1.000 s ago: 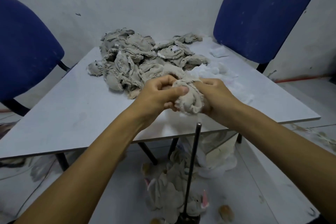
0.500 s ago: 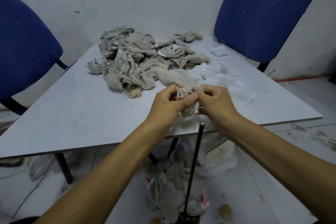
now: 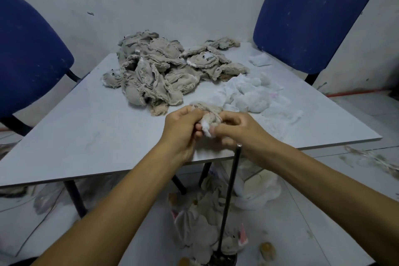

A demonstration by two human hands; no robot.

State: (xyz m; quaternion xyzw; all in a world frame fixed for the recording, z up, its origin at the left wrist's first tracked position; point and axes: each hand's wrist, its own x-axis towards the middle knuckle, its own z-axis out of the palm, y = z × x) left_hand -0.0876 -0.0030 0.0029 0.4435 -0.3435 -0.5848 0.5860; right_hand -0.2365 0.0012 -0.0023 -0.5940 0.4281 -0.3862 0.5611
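Note:
A small grey plush toy skin (image 3: 210, 114) with white stuffing (image 3: 206, 129) showing at its opening is held over the near edge of the white table (image 3: 86, 131). My left hand (image 3: 182, 127) grips its left side with curled fingers. My right hand (image 3: 235, 129) pinches its right side, fingertips at the stuffing. Most of the skin is hidden between the two hands.
A heap of unstuffed grey plush skins (image 3: 164, 71) lies at the table's far side, with loose white stuffing (image 3: 252, 95) to its right. Two blue chairs (image 3: 311, 13) (image 3: 26, 54) flank the table. A black rod (image 3: 230, 198) stands upright below my hands, with stuffed toys (image 3: 200, 229) on the floor.
Both hands have moved forward over the table with the skin, which is now bunched smaller between them. White stuffing now shows at its opening.

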